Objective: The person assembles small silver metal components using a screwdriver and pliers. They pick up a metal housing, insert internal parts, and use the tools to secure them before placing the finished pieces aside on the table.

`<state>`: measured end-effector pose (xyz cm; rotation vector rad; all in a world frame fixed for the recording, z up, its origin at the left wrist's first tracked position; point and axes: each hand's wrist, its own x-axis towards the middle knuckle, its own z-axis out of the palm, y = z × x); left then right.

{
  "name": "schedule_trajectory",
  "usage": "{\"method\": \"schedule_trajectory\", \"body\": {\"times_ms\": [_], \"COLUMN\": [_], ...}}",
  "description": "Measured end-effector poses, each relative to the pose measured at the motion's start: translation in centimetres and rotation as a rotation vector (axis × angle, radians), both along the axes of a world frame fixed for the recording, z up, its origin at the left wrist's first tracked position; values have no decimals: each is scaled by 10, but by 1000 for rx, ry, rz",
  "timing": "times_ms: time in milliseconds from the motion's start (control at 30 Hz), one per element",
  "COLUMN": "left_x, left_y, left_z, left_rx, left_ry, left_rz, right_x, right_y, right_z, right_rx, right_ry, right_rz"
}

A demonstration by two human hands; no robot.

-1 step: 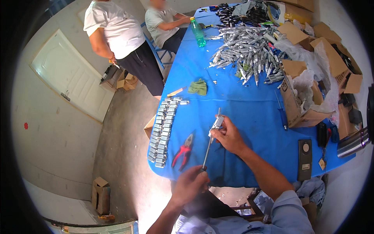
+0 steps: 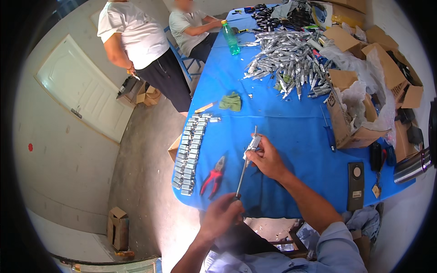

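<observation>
The tool's shaft [image 2: 242,175] looks smooth, shiny metal, the held piece [image 2: 251,147] silvery metal, the open box [image 2: 340,120] matt cardboard.

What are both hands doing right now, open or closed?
Left hand: closed around a long, thin, dark-ended silver metal tool.
Right hand: closed on a small, blocky silver metal part.

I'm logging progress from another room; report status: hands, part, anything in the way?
Left hand gripping screwdriver. Right hand holding metal part, screwdriver shaft reaching it. Pliers lying left of shaft, not blocking.
</observation>
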<state>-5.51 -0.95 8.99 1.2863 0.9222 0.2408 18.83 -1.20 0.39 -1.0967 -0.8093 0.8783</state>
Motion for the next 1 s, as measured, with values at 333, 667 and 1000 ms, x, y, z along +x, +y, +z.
{"method": "schedule_trajectory", "body": {"times_ms": [333,667,1000], "left_x": [-27,-43,-44], "left_y": [34,54,63], "left_z": [11,18,9], "left_rx": [143,487,708], "left_ry": [167,303,207], "left_rz": [-113,-273,-285], "right_x": [3,0,0], "right_y": [0,-1,-2], "right_z": [-19,-19,2], "right_rx": [-47,-131,-211], "right_ry": [-179,-225,-24], "right_rz": [94,129,213]}}
